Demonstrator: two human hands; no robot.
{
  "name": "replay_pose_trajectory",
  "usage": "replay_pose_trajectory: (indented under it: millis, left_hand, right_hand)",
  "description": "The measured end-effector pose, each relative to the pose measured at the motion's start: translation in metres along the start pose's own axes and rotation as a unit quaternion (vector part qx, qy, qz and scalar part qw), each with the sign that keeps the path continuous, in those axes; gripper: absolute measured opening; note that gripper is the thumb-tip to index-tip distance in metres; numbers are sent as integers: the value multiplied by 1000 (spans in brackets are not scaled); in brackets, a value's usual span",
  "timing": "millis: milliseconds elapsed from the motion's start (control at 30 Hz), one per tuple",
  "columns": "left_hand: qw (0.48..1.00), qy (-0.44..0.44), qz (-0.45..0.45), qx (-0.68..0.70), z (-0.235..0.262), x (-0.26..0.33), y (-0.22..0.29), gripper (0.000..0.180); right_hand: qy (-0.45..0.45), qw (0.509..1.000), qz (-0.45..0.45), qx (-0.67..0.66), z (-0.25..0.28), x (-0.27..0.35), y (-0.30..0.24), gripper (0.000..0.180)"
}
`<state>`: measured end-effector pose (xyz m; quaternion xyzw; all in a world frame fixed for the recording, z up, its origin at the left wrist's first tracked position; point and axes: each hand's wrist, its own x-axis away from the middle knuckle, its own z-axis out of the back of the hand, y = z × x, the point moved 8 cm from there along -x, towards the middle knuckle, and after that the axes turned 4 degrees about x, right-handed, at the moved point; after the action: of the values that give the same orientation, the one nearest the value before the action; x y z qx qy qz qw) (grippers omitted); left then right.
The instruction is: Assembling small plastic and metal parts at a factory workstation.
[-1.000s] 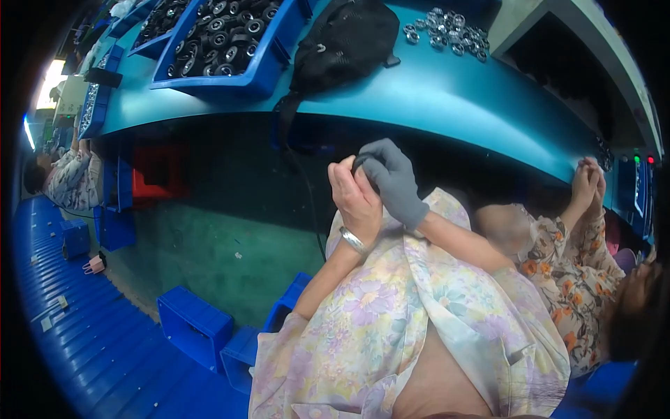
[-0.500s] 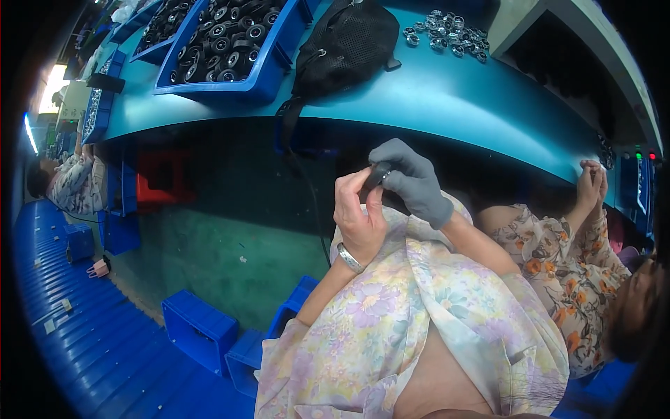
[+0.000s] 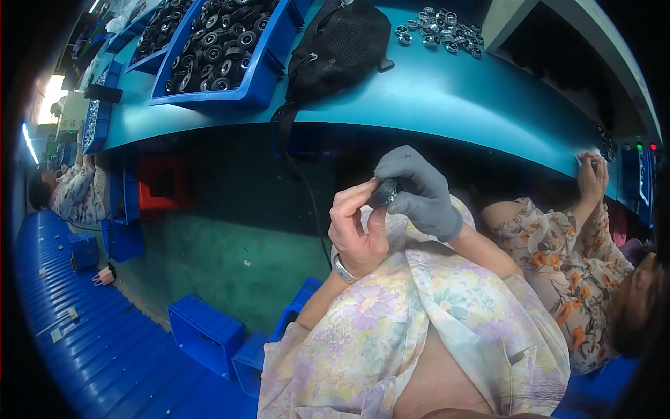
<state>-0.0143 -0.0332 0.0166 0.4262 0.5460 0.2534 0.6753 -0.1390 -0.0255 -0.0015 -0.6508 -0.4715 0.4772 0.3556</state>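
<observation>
A small black wheel (image 3: pixel 381 193) with a shiny, clear-looking hub face is held up in front of my lap, below the bench edge. My bare left hand (image 3: pixel 359 227), with a silver band at its wrist, pinches the wheel from the left between thumb and fingers. My right hand (image 3: pixel 421 194), in a grey glove, closes on it from the right, with curled fingers over the top and thumb by the shiny face. The fingers hide part of the wheel.
On the turquoise bench (image 3: pixel 433 105) stand a blue bin (image 3: pixel 259 82) of black wheels, a black mesh bag (image 3: pixel 340 52) with a hanging strap, and loose shiny hubs (image 3: pixel 441 29). A co-worker (image 3: pixel 565 279) sits at right. Empty-looking blue crates (image 3: pixel 206 335) lie at lower left.
The wheel has tilted, so its shiny face shows more. My gloved right hand has shifted slightly right and down, its thumb now lower beside the wheel.
</observation>
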Motion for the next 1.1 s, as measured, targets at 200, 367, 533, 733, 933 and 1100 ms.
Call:
replay_pose_trajectory:
  millis: [200, 367, 533, 733, 933, 1100]
  left_hand:
    - [991, -105, 7, -87, 1, -2, 2, 33]
    - [977, -139, -36, -158, 1, -9, 21, 31]
    - [971, -118, -13, -206, 4, 2, 25, 31]
    - [978, -70, 38, -193, 10, 13, 17, 31]
    - [978, -36, 93, -186, 12, 15, 3, 26]
    - [985, 41, 161, -43, 16, 16, -8, 29]
  right_hand:
    - [-16, 964, 105, 245, 2, -1, -26, 43]
    - [-38, 923, 158, 348, -10, 5, -41, 44]
    - [-25, 917, 173, 359, -19, 12, -40, 42]
    - [-9, 929, 163, 332, -23, 13, -29, 36]
    - [-4, 965, 54, 257, -15, 4, -5, 28]
    - [55, 989, -4, 137, -11, 10, 10, 29]
